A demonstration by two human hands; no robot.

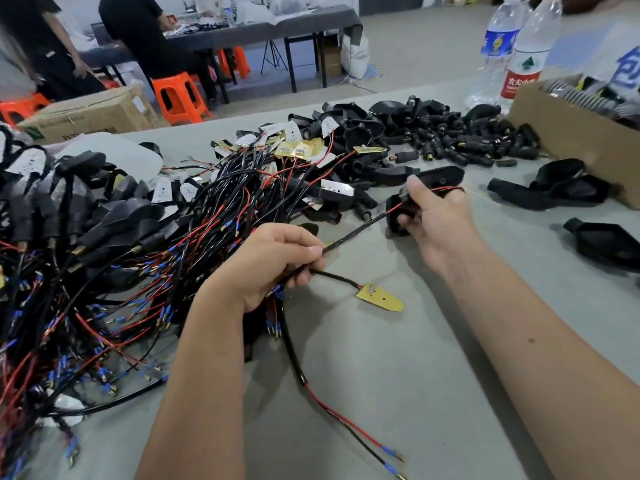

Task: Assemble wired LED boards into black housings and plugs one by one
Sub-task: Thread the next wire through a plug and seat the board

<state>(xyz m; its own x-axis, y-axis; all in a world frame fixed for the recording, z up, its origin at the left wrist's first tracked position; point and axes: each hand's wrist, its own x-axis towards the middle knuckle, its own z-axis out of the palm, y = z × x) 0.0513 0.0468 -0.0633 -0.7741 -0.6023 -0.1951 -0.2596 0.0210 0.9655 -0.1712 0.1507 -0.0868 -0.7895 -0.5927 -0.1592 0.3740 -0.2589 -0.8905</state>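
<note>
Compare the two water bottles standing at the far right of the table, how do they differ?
The blue-label bottle stands farther back; the red-label bottle stands nearer and overlaps it in the head view. The red-label bottle's label is red and white with a green mark; the blue-label bottle's is blue with a yellow mark. Both are clear plastic, upright, beside the cardboard box.

We list: table [433, 341], pale grey-green. Housings [599, 237], matt black. Plugs [460, 140], black, brass-tipped. Boards [381, 298], yellow-gold one face; others [336, 188] white. Wires [346, 424], red and black, with blue sleeves and gold pins. Stools [180, 95], bright orange. Box [571, 133], plain brown card. Bottles [526, 64], clear; one label red with a green tree on white, the other blue.
</note>
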